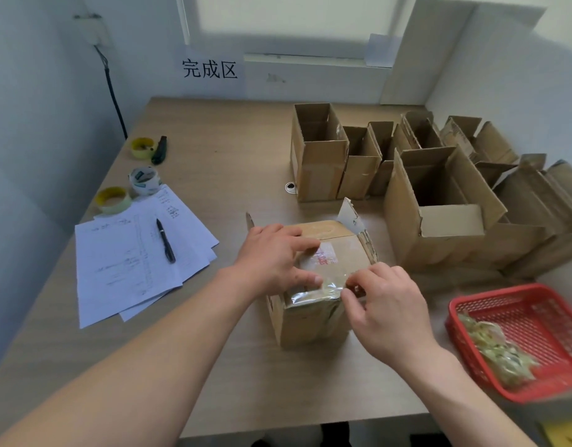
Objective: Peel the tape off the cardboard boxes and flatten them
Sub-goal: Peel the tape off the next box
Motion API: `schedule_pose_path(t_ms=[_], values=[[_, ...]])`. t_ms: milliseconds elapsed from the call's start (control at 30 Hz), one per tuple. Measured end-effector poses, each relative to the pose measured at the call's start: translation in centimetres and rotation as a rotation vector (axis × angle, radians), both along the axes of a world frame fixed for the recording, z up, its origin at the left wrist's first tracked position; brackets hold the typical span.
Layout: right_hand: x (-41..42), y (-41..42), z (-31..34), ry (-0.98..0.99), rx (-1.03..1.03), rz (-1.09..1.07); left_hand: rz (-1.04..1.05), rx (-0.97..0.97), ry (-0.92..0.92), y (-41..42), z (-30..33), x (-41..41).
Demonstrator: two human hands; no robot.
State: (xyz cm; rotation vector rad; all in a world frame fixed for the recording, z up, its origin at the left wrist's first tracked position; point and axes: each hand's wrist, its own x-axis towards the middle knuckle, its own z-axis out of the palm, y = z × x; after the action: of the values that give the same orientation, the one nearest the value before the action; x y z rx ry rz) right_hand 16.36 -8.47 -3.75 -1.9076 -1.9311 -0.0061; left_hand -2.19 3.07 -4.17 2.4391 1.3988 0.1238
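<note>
Right hand [386, 304] pinching tape [329, 285], left hand [275, 256] pressing cardboard box [310, 321]

left hand [275, 256] presses box [313, 314] top | right hand [384, 304] pinches tape [329, 287] at edge

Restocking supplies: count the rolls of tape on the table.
3, all at the wooden table's left edge: a yellow-cored roll farthest back beside the dark utility knife, a white-wrapped roll in the middle, and a yellow-cored roll by the papers.

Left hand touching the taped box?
Touching. The head view shows the left hand pressed flat on top of the taped box, fingers spread across it.
</note>
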Motion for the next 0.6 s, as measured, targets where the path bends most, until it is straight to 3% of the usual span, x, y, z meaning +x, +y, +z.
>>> schedule_pose_path(t_ms=[200, 600], values=[[-0.9, 0.8, 0.8, -0.052, -0.154, -0.046, 0.027, -0.014, 0.036, -0.2, 0.4, -0.1], [-2.8, 0.5, 1.2, 0.077, -0.200, 0.291, -0.018, -0.139, 0.004, 1.4, 0.6, -0.9]])
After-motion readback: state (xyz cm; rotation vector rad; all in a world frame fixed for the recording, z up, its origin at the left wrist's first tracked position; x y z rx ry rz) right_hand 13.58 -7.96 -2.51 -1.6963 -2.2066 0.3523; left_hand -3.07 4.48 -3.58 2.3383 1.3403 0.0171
